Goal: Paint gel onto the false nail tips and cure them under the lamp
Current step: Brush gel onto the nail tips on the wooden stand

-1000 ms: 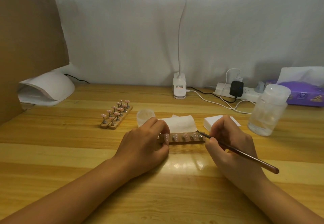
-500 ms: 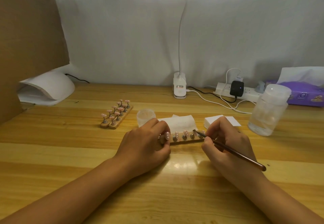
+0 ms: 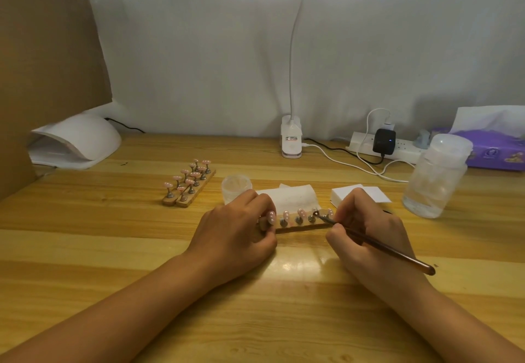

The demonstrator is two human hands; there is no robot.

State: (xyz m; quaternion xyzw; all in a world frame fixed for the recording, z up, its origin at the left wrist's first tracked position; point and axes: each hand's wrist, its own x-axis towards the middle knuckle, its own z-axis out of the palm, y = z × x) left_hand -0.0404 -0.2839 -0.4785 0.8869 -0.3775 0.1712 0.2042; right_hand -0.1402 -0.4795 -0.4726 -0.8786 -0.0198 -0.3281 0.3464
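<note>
1. Head view, my hands: my left hand (image 3: 235, 229) has its fingers curled round the left end of the wooden holder strip (image 3: 301, 228), pinching it steady on the table (image 3: 85, 249). My right hand (image 3: 369, 229) grips the gel brush (image 3: 383, 244) like a pen, fingers closed tight near the bristle end.
2. Head view, the work: five false nail tips (image 3: 300, 212) stand on little pegs along the strip, between my two hands. The brush tip is at the second tip from the right; whether it touches is too fine to tell.
3. Head view, supplies: the small gel jar (image 3: 236, 188) sits just behind my left knuckles, beside a white wipe (image 3: 292, 196).
4. Head view, what seems done: two more holder strips (image 3: 189, 183) with pinkish tips stand together to the back left. I cannot tell if those are coated or cured.
5. Head view, what is left: I judge I am mid-painting on this strip, with at least the rightmost tips to finish. The white curing lamp (image 3: 76, 141) sits at the far left, well apart from every strip, so curing this strip has not begun.
</note>
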